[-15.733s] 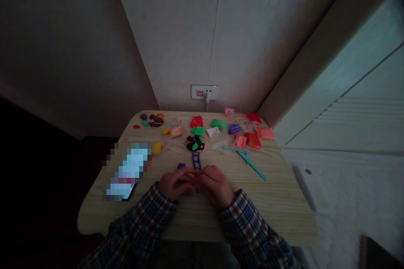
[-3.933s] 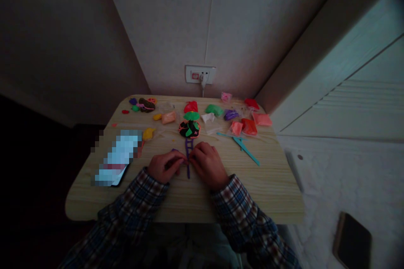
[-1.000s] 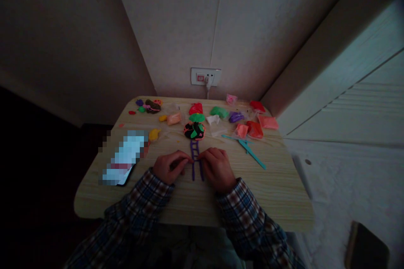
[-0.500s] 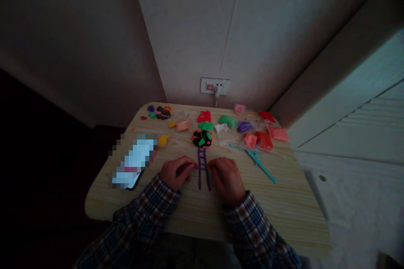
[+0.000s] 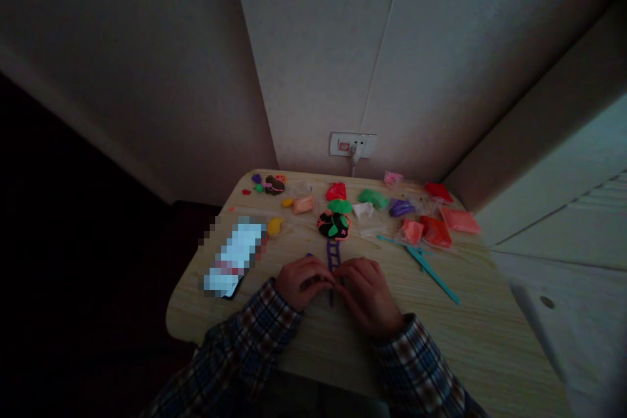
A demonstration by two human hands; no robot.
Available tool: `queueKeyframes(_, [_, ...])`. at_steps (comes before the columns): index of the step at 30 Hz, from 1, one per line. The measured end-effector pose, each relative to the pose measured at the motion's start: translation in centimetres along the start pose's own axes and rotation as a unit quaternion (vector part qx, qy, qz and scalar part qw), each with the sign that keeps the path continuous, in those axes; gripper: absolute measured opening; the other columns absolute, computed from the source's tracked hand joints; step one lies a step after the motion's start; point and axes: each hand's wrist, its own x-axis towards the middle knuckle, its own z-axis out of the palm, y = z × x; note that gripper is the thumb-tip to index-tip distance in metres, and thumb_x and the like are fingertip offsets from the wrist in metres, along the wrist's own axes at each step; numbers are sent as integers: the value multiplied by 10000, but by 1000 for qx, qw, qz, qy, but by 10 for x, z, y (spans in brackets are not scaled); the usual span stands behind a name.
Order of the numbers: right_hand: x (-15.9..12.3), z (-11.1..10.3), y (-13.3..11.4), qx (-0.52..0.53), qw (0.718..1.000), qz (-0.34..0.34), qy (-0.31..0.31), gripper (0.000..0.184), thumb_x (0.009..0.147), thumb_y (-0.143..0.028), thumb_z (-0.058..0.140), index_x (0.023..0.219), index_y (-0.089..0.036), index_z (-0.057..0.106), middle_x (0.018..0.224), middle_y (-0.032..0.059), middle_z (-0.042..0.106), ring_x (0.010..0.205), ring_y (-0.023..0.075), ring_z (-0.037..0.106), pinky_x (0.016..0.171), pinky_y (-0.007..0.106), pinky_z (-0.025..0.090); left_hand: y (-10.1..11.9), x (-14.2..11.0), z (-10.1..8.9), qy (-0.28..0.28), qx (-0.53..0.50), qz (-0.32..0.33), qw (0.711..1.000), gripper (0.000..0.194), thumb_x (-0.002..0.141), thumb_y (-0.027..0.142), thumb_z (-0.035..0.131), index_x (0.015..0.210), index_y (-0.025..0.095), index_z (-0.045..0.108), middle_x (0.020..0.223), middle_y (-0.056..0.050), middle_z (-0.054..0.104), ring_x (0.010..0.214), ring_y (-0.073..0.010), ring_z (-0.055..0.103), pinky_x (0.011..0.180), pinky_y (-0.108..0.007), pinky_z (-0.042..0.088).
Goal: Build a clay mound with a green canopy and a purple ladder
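Head camera: the left hand [image 5: 302, 282] and right hand [image 5: 369, 294] meet at the fingertips over the near part of a purple ladder shape [image 5: 337, 252], its far end at a black piece [image 5: 324, 226] mid-table. Dim light and covering fingers mean I can't tell whether either hand pinches it. A turquoise tool [image 5: 437, 277] lies right.

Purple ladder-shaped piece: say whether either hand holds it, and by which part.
The left hand and right hand meet over the lower part of the purple ladder-shaped piece, hiding any contact; whether either grips it cannot be told.
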Motion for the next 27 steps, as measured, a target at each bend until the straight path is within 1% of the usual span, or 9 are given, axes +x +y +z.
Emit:
queueKeyframes(3, [-1, 0, 2, 1, 1000, -17, 3, 98, 854, -168, 500, 936, -201, 543, 888, 44, 600, 869, 187, 532, 792, 354, 379, 4, -2, 2, 10, -19, -20, 1000, 210, 846, 313, 548, 791, 139, 650, 726, -62, 653, 609, -122, 602, 580, -211, 501])
queueKeyframes(6, [-2, 0, 3, 3, 999, -18, 31, 107, 846, -175, 501, 947, -201, 525, 875, 53, 595, 847, 193, 539, 756, 351, 410, 7, -6, 3, 3, -61, -58, 996, 186, 849, 294, 545, 820, 142, 647, 726, -52, 671, 527, -98, 602, 531, -189, 499])
queueKeyframes(8, [-3, 1, 3, 10, 999, -14, 51, 126, 838, -188, 510, 963, -202, 510, 867, 61, 592, 825, 198, 543, 721, 346, 434, 7, -7, 4, 5, -83, -77, 994, 169, 850, 273, 540, 811, 149, 649, 721, -47, 685, 521, -98, 618, 535, -185, 508])
queueKeyframes(10, [-3, 1, 2, 20, 998, -18, 51, 140, 830, -205, 525, 969, -206, 506, 870, 66, 592, 818, 202, 545, 704, 346, 448, 8, -8, 4, 9, -88, -84, 993, 159, 845, 260, 545, 785, 154, 647, 708, -43, 688, 524, -101, 625, 545, -188, 513])
queueKeyframes(13, [-3, 1, 2, 26, 998, -35, 37, 86, 837, -207, 521, 922, -219, 525, 856, 60, 599, 803, 199, 549, 686, 343, 451, 8, -7, 4, 13, -81, -80, 993, 162, 840, 266, 545, 758, 155, 630, 694, -41, 675, 524, -103, 612, 534, -190, 506])
queueKeyframes(16, [-2, 0, 1, 24, 998, -41, 38, 64, 857, -180, 496, 881, -223, 537, 814, 46, 599, 764, 182, 546, 657, 325, 451, 8, -5, 4, 17, -70, -57, 996, 190, 853, 283, 524, 760, 147, 618, 704, -53, 650, 544, -105, 585, 524, -192, 489])
queueKeyframes(19, [0, -1, 1, 28, 998, -46, 36, 46, 861, -193, 509, 883, -215, 542, 812, 44, 600, 761, 174, 544, 648, 314, 456, 7, -4, 5, 27, -60, -25, 997, 228, 866, 304, 507, 749, 139, 612, 695, -59, 631, 570, -113, 569, 528, -196, 473])
queueKeyframes(21, [-1, -1, 2, 30, 998, -50, 34, 41, 862, -204, 511, 887, -212, 544, 821, 47, 602, 763, 173, 544, 645, 312, 461, 6, -5, 6, 30, -55, -19, 998, 238, 870, 311, 499, 745, 142, 609, 677, -50, 618, 568, -112, 558, 531, -195, 463])
queueKeyframes(27, [-2, 0, 2, 32, 998, -44, 33, 62, 860, -179, 503, 884, -216, 546, 798, 46, 597, 738, 173, 544, 625, 309, 470, 7, -6, 6, 19, -44, -26, 999, 138, 851, 236, 514, 795, 145, 601, 715, -37, 628, 530, -91, 544, 528, -179, 454])
